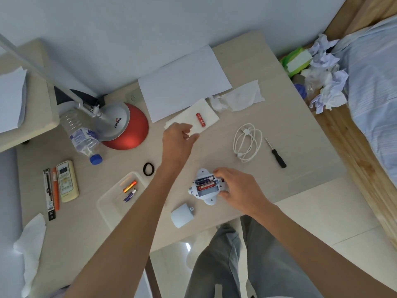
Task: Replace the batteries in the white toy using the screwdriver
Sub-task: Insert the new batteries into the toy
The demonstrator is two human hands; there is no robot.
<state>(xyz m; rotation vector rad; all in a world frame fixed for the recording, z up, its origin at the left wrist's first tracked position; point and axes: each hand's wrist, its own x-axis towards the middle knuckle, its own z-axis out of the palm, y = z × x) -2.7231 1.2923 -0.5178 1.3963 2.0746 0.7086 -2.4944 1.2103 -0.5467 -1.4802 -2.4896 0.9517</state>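
The white toy point(204, 197) lies on the table with its battery bay open, holding a dark battery and a red one. My right hand point(238, 188) grips the toy's right side. My left hand point(178, 136) hovers with fingers relaxed over a white napkin point(209, 116), close to a red battery point(200, 119) lying on it. The white battery cover point(182, 215) rests near the table's front edge. A black-handled screwdriver point(276, 153) lies to the right, untouched. Two used batteries point(130, 191) sit in a clear tray point(111, 203).
A coiled white cable point(247, 141) lies between toy and screwdriver. A black hair tie point(148, 169), red lamp base point(126, 127), plastic bottle point(82, 136), remote point(67, 181), paper sheet point(182, 82) and tissues point(240, 96) crowd the table. Crumpled paper point(326, 82) sits at right.
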